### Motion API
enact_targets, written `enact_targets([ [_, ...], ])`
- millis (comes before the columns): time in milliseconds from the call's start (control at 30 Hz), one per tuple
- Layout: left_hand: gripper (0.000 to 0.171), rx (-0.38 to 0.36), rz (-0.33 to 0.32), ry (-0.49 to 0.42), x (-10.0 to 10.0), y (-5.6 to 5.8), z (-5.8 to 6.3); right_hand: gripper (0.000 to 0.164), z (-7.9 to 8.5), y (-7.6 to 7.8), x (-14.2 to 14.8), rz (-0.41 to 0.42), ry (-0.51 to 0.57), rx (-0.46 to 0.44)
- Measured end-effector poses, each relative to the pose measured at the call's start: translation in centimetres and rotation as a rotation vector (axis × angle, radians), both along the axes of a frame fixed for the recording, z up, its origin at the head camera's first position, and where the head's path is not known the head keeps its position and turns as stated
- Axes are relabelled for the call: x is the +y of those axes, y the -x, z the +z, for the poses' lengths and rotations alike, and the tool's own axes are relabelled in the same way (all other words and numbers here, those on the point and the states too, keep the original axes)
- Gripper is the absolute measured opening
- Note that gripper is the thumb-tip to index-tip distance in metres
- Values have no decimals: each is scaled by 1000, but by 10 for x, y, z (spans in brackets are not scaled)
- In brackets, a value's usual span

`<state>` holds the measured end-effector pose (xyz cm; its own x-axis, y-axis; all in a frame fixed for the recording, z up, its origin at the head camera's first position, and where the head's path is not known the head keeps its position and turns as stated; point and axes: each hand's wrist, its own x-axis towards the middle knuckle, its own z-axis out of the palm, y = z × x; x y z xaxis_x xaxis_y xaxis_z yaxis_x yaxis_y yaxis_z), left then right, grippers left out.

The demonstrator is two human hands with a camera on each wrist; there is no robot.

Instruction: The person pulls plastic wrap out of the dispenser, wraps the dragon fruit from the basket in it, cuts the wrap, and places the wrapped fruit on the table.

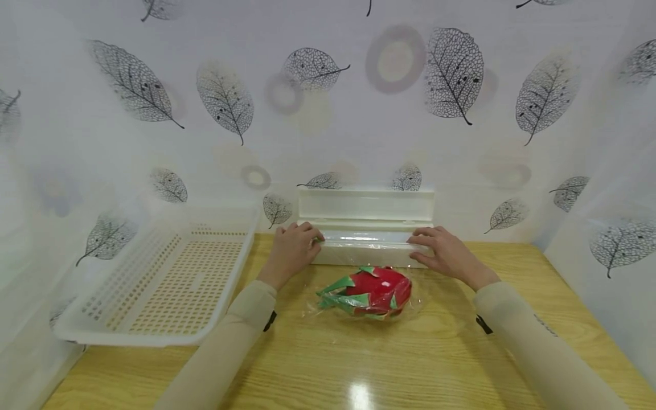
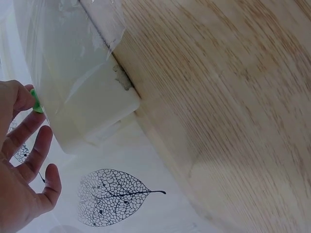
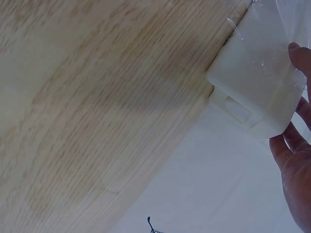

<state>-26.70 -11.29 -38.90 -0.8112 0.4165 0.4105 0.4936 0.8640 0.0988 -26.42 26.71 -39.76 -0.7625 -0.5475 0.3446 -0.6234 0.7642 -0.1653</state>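
Observation:
A white cling film dispenser [image 1: 359, 255] stands at the back of the table, its lid [image 1: 366, 205] raised and a roll of film [image 1: 365, 235] inside. Between thumb and finger, my left hand [image 1: 294, 250] pinches a small green slider [image 2: 36, 101] on the dispenser's edge near the left end. At the other end my right hand [image 1: 451, 255] grips the dispenser, thumb against the film-covered front wall and fingers at the end and top edge. Clear film hangs over the front. Just before the dispenser lies a red dragon fruit [image 1: 381, 287] with green scales, film around it.
To the left sits a white plastic basket [image 1: 225, 307] with a perforated bottom. A leaf-patterned white sheet [image 1: 333, 131] rises behind and at both sides of the wooden table [image 1: 318, 364].

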Motion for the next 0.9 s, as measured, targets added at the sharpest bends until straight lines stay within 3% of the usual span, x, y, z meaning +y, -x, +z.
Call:
enact_targets([
  [900, 12, 7, 40, -17, -4, 0, -3, 34, -1, 0, 0, -3, -2, 4],
])
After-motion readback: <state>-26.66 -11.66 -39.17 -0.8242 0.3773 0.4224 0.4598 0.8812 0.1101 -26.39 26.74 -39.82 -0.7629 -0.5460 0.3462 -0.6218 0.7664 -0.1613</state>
